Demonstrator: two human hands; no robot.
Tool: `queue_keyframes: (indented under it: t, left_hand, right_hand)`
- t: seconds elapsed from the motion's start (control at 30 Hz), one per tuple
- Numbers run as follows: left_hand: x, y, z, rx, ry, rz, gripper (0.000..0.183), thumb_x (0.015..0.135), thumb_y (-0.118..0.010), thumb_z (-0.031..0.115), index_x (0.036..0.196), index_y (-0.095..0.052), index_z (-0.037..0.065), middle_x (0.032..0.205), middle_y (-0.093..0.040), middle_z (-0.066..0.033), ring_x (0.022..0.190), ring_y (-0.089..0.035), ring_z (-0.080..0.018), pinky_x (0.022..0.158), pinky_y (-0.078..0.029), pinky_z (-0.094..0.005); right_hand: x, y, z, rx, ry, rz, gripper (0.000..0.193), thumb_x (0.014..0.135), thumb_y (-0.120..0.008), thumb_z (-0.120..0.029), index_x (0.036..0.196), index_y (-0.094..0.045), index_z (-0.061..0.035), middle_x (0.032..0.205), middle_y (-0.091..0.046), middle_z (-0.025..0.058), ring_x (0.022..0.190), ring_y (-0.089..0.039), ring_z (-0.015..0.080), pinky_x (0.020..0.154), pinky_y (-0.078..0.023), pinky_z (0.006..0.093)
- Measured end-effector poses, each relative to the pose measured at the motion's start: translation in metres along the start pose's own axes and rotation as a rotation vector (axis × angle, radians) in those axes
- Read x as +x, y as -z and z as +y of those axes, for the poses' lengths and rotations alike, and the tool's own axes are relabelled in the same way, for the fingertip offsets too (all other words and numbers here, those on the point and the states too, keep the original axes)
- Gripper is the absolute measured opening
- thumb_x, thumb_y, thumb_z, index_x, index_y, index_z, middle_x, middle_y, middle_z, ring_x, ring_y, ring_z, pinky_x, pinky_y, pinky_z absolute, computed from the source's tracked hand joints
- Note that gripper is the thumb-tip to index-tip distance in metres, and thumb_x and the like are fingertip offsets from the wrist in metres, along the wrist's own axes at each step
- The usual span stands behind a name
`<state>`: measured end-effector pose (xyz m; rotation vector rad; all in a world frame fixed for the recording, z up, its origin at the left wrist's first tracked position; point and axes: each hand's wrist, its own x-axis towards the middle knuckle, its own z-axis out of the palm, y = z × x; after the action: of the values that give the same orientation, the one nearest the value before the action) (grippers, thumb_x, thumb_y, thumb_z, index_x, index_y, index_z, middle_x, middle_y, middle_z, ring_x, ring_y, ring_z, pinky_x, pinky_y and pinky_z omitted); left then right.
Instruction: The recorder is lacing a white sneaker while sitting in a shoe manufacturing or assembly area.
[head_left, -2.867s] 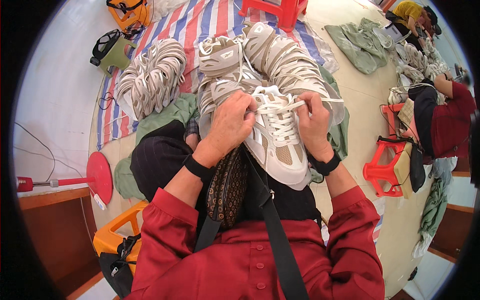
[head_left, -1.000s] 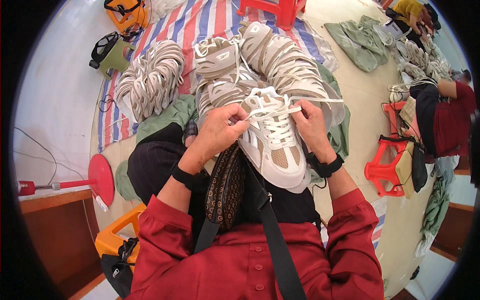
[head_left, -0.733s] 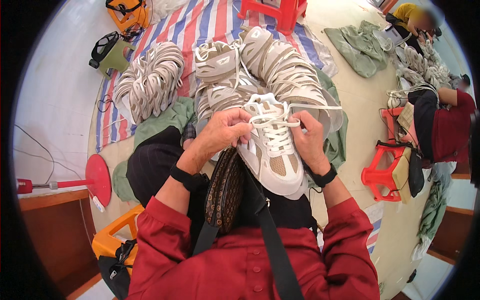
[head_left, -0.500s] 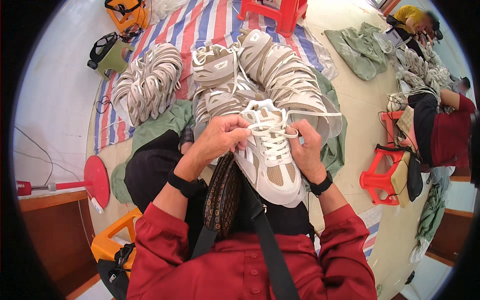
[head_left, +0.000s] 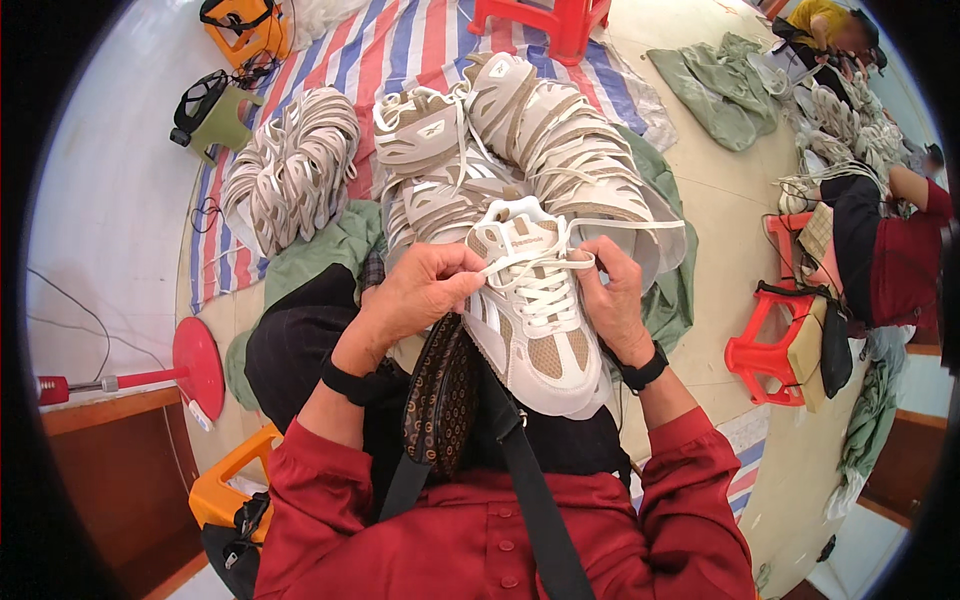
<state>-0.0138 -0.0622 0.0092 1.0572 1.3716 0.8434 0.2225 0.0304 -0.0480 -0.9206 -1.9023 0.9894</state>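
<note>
A white and tan sneaker upper (head_left: 566, 352) lies over my lap, toe toward me. White shoelace (head_left: 548, 301) runs through its eyelets, and a strand crosses below the tongue. My left hand (head_left: 428, 292) pinches one strand between thumb and forefinger at the upper's left side. On the right side, my right hand (head_left: 614, 298) grips lace near the top eyelets, its fingers closed beside the upper. A loose lace end stretches off to the right past that hand. Just beyond the upper is a long stack of similar uppers (head_left: 570, 140), with another stack (head_left: 450, 200) beside it.
A third stack of uppers (head_left: 290, 170) sits to the left on a striped sheet (head_left: 385, 50). Around me stand a red stool (head_left: 768, 345), a green stool (head_left: 222, 125) and an orange stool (head_left: 232, 482). A brown patterned bag (head_left: 438, 400) hangs at my front. Other people sit at the right.
My left hand has moved a little left, drawing its lace strand out from the upper. My right hand stays nearly in place with its grip on the lace.
</note>
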Motion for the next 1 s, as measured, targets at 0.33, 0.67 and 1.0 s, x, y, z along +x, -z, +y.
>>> queue_keyframes:
  t: [0.33,0.67,1.0]
  left_hand:
    - [-0.011,-0.016,0.010,0.912,-0.717,0.509,0.006,0.084,-0.061,0.002,0.089,-0.062,-0.001,0.079,-0.062,-0.0163,0.075,-0.061,-0.0363,0.067,-0.050,-0.0393]
    - [-0.015,-0.008,0.001,1.005,-0.576,0.438,0.009,0.081,-0.062,0.002,0.089,-0.063,0.002,0.080,-0.062,-0.0146,0.076,-0.061,-0.0326,0.069,-0.048,-0.0395]
    - [-0.013,-0.013,0.006,1.034,-0.890,0.710,0.015,0.075,-0.065,-0.003,0.090,-0.064,0.000,0.074,-0.060,-0.0111,0.071,-0.060,-0.0274,0.065,-0.047,-0.0339]
  right_hand:
    - [0.002,-0.003,-0.002,-0.041,-0.013,0.010,0.009,0.091,-0.060,-0.008,0.090,-0.060,0.0011,0.070,-0.056,0.0107,0.060,-0.053,0.0196,0.057,-0.043,0.0311]
    - [0.003,-0.006,-0.001,-0.040,-0.001,0.041,0.010,0.090,-0.061,-0.009,0.088,-0.060,0.0005,0.067,-0.056,0.0103,0.059,-0.052,0.0189,0.056,-0.043,0.0305]
    - [0.005,-0.007,-0.007,-0.072,0.028,0.030,0.008,0.089,-0.061,-0.007,0.086,-0.059,0.0002,0.069,-0.056,0.0116,0.059,-0.054,0.0218,0.056,-0.044,0.0326]
